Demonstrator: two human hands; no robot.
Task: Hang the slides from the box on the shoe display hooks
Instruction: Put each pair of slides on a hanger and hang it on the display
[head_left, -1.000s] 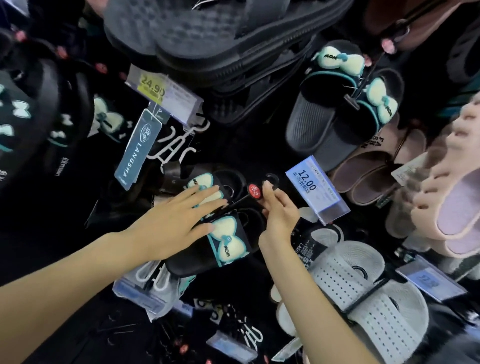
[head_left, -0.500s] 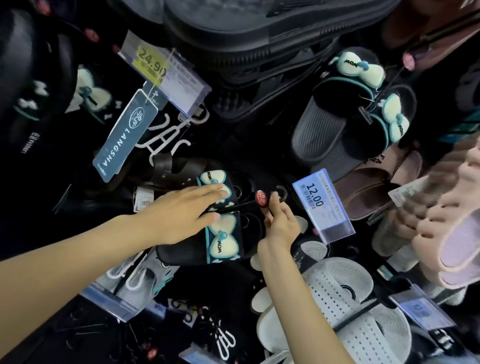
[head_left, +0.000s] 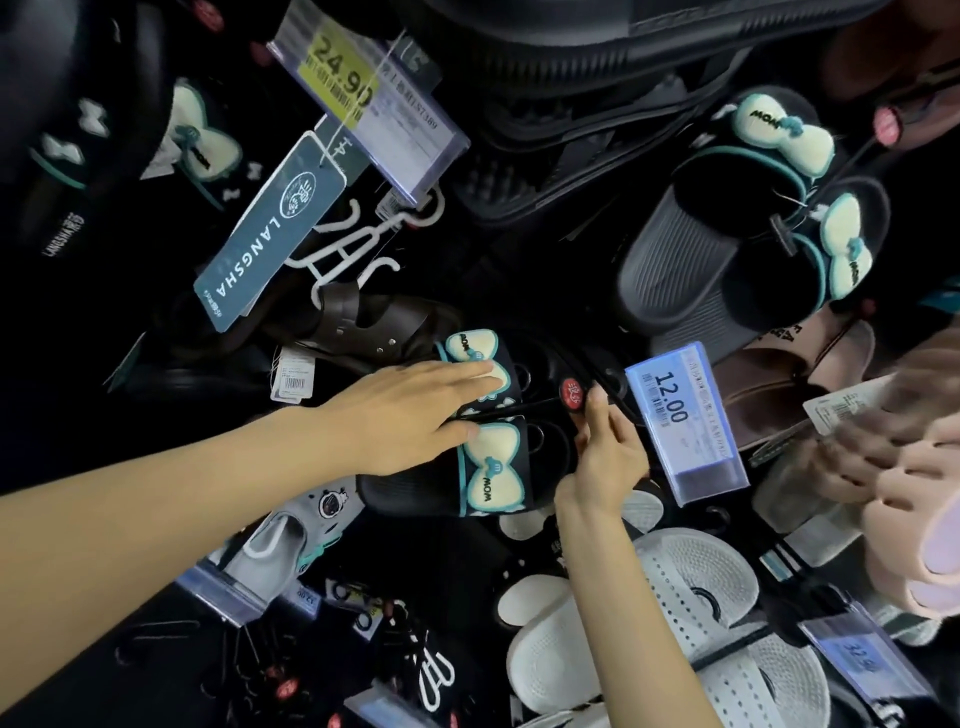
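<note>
Now, nearest first, as I read it from the head camera.

Left hand: my left hand (head_left: 415, 410) lies flat, fingers straight and together, pressing on the straps of the black bow slides (head_left: 478, 431); nothing is gripped.

Right hand: my right hand (head_left: 605, 452) reaches up with fingers curled; thumb and forefinger pinch the end of the display hook (head_left: 524, 408) just below its red end cap (head_left: 573, 396).

Slides: a black pair with cream bows edged in teal, lettered "MOM". The pair sits on the hook rod, which runs between the two straps, toes pointing left under my left palm. I cannot tell how far along the rod the pair is seated.

Below the hands: white perforated slides (head_left: 696, 587) hang on a lower hook, just right of my right forearm.

Right of the hook: a 12.00 price tag (head_left: 685, 421) in a clear holder, just beside my right hand. Pink slides (head_left: 914, 499) are at the right edge, blurred.

Above the slides: a dark brown sandal (head_left: 363, 325) touching the upper bow, with a white plastic hanger (head_left: 358, 244) above it.

Further up: a teal LANGSHA label (head_left: 270, 231) and a yellow 24.90 price tag (head_left: 363, 98).

Upper right: a second bow pair (head_left: 758, 208), grey soles outward, well apart from my hands.
</note>
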